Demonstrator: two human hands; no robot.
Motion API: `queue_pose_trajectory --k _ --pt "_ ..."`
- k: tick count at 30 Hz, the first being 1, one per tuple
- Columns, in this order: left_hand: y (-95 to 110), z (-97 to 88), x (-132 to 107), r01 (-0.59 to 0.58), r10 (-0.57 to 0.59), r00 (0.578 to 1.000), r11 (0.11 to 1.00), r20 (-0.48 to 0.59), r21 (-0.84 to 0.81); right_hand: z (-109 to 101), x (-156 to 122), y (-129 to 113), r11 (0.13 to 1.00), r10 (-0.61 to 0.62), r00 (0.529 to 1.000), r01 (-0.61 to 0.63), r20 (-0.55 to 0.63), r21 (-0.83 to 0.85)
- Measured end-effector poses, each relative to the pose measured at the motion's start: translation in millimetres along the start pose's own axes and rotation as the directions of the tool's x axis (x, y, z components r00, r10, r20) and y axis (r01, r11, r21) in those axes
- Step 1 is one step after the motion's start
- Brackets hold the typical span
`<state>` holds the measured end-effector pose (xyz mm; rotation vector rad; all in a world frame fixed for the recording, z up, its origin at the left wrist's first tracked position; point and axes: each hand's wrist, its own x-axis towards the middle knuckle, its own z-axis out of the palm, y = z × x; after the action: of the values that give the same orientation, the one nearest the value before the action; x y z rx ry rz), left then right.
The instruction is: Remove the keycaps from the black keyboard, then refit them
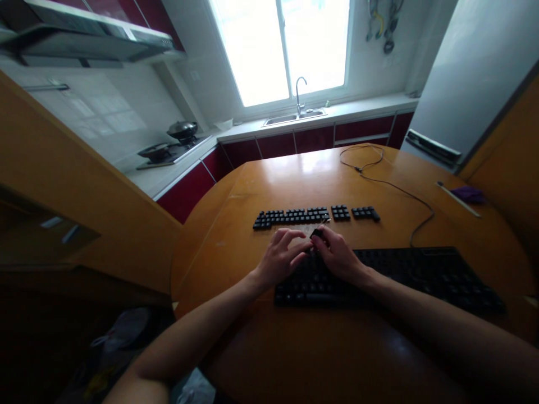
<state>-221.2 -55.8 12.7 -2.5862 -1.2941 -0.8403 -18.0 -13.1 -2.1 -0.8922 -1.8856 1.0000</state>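
A black keyboard lies across the round wooden table in front of me. Both my hands rest at its upper left corner. My right hand pinches a small black keycap between fingertips and thumb. My left hand sits beside it with fingers curled loosely, touching the keyboard's top edge. Beyond the hands, several loose black keycaps lie on the table, laid out in neat rows in three groups.
The keyboard's cable loops over the far side of the table. A thin stick and a purple cloth lie at the right edge. Behind are a kitchen counter with sink, a stove and a fridge.
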Motion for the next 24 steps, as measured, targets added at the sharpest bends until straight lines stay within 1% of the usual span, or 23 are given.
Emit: queue_pose_trajectory --k 3,6,10,12,14,15,17,20,22,24 --pt "0 0.0 -2 -0.040 0.041 0.999 0.998 -0.020 0.040 0 -1 -1 1.000 -0.026 0.999 0.026 -0.020 0.008" --pt "-3 6.4 -5 -0.031 0.031 0.999 0.999 -0.039 -0.021 1 -2 -4 1.000 -0.021 0.999 0.021 -0.032 -0.008" --pt "-2 14.4 -7 0.014 -0.028 0.996 0.987 -0.083 -0.162 2 -2 -6 0.999 0.033 0.998 -0.035 -0.050 -0.041" --pt "-1 14.5 -5 0.065 -0.090 0.990 0.973 -0.106 -0.221 2 -1 -4 0.996 0.065 0.996 -0.068 -0.065 -0.050" --pt "-5 12.1 -2 0.119 -0.153 0.981 0.960 -0.121 -0.253 1 0 -1 0.993 0.093 0.993 -0.098 -0.077 -0.062" --pt "-10 10.4 0 0.147 -0.184 0.974 0.957 -0.130 -0.251 1 0 0 0.992 0.101 0.991 -0.107 -0.083 -0.068" --pt "-27 7.3 3 0.213 -0.248 0.955 0.955 -0.164 -0.205 0 1 1 0.990 0.105 0.991 -0.112 -0.087 -0.082" --pt "-64 5.5 3 0.355 -0.364 0.909 0.931 -0.202 -0.080 0 -1 0 0.990 0.098 0.992 -0.105 -0.078 -0.098" --pt "-88 6.4 -1 0.432 -0.425 0.887 0.902 -0.182 0.001 0 -1 0 0.990 0.098 0.993 -0.104 -0.069 -0.099" --pt "-104 8.4 -7 0.468 -0.454 0.878 0.881 -0.153 0.066 0 -1 1 0.990 0.100 0.993 -0.105 -0.065 -0.092"
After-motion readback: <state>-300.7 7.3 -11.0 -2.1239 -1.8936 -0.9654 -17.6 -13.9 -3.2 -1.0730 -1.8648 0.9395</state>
